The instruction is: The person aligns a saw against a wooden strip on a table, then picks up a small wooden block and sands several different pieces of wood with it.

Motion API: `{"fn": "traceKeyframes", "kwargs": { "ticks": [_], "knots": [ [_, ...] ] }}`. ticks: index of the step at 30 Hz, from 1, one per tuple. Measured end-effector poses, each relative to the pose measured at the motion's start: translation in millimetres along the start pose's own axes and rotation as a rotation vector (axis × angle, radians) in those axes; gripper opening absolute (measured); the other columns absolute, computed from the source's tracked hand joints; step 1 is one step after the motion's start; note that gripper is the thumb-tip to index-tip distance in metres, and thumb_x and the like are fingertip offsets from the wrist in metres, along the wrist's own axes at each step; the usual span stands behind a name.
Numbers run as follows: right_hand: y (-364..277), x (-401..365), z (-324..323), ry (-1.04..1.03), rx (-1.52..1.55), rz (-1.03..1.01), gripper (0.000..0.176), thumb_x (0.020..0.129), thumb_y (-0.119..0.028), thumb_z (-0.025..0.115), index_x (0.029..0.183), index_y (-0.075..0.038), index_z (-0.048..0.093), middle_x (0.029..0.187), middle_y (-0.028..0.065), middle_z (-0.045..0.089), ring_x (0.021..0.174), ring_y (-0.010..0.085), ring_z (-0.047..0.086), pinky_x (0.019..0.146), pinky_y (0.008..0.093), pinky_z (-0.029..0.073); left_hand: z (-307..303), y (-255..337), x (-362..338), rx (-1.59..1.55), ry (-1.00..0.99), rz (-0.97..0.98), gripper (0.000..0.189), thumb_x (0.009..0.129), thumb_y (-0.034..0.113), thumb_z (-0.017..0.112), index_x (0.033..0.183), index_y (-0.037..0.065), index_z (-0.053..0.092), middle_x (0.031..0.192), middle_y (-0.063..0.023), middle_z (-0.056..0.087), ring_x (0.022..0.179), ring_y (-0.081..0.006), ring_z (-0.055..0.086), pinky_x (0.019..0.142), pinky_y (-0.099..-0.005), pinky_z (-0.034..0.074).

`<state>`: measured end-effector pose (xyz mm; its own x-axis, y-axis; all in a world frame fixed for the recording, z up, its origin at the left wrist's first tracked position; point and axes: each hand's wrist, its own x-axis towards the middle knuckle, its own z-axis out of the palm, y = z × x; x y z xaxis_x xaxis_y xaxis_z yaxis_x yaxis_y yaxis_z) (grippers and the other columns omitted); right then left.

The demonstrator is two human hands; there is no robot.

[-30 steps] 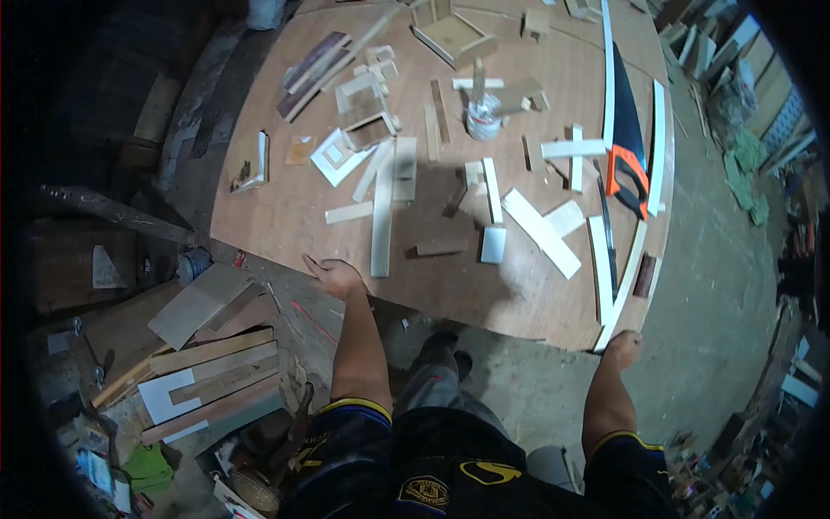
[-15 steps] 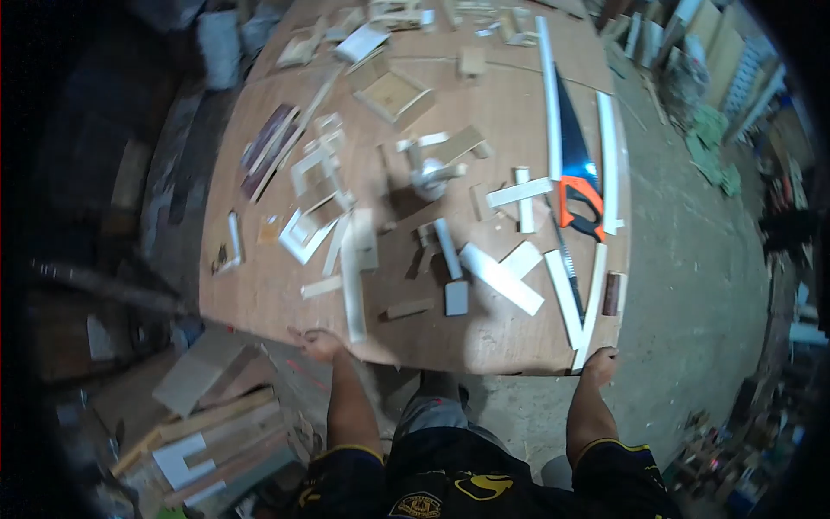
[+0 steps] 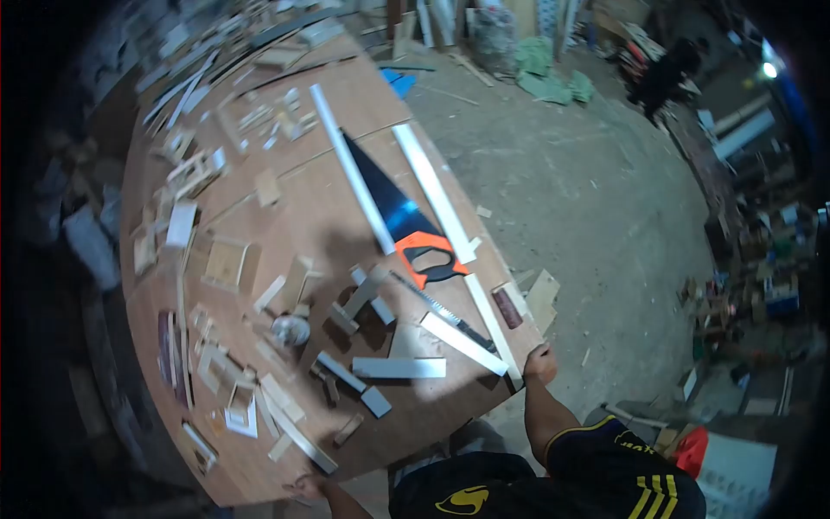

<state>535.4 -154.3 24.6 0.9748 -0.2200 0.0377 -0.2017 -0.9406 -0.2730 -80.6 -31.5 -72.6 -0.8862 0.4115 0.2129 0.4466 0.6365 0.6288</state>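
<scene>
My right hand point(image 3: 541, 362) is closed around the near right corner of the wooden table point(image 3: 406, 445). My left hand point(image 3: 309, 486) grips the near edge of the same tabletop, at the bottom of the view, with its fingers partly in shadow. Closest to my right hand are a dark reddish-brown block point(image 3: 507, 309), a long pale strip point(image 3: 493, 329) and a thin narrow saw blade point(image 3: 441, 307). A handsaw point(image 3: 430, 258) with an orange and black handle lies further in. Beside my left hand, a pale wood strip point(image 3: 303, 441) reaches the table edge.
Several white and pale offcuts lie about the tabletop, with a small open wooden box point(image 3: 229, 264) and a roll of tape point(image 3: 290, 329). Concrete floor point(image 3: 553, 190) runs along the right. Cluttered shelves point(image 3: 769, 285) stand at the far right, and a green cloth point(image 3: 540, 69) lies beyond.
My view has turned to the right, so the table now appears slanted and further left. Both hands stay on the table's near edge, and the saw and offcuts keep roughly their places on it.
</scene>
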Motion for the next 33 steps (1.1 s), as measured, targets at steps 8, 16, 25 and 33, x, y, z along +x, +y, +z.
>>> {"fn": "traceKeyframes", "kwargs": {
  "ticks": [8, 16, 25, 33],
  "knots": [
    [0, -1, -7, -0.07, -0.01, 0.041, 0.033, 0.09, -0.037, 0.041, 0.091, -0.013, 0.062, 0.085, 0.0192, 0.066, 0.081, 0.0418, 0.062, 0.069, 0.0531, 0.048, 55, 62, -27, 0.037, -0.111, 0.217, 0.048, 0.094, 0.02, 0.038, 0.14, 0.008, 0.039, 0.119, -0.0249, 0.058, 0.093, -0.0391, 0.062, 0.082, -0.045, 0.05],
    [2, 2, -7, -0.096, 0.047, 0.019, 0.034, 0.09, -0.037, 0.041, 0.091, -0.01, 0.063, 0.085, 0.0208, 0.065, 0.08, 0.0438, 0.061, 0.071, 0.0542, 0.047, 32, 82, -76, 0.225, -0.218, 0.21, 0.05, 0.094, 0.02, 0.038, 0.141, 0.005, 0.035, 0.117, -0.0256, 0.058, 0.091, -0.0376, 0.063, 0.082, -0.0425, 0.051],
    [10, 8, -10, -0.217, 0.189, -0.068, 0.037, 0.092, -0.036, 0.039, 0.095, -0.006, 0.059, 0.089, 0.0246, 0.064, 0.085, 0.0451, 0.061, 0.075, 0.054, 0.047, -45, 103, -80, 0.35, -0.195, 0.156, 0.052, 0.095, 0.02, 0.038, 0.143, 0.001, 0.031, 0.115, -0.0264, 0.059, 0.089, -0.0359, 0.064, 0.081, -0.0397, 0.052],
    [145, 6, -48, -0.56, 0.563, -0.173, 0.041, 0.092, -0.032, 0.048, 0.122, -0.005, 0.052, 0.116, 0.024, 0.059, 0.108, 0.0406, 0.056, 0.093, 0.0424, 0.044, -63, -14, 31, 0.116, -0.717, 0.802, 0.067, 0.092, 0.023, 0.05, 0.145, -0.004, 0.019, 0.122, -0.0303, 0.054, 0.105, -0.0418, 0.057, 0.091, -0.0448, 0.047]
  ]
}}
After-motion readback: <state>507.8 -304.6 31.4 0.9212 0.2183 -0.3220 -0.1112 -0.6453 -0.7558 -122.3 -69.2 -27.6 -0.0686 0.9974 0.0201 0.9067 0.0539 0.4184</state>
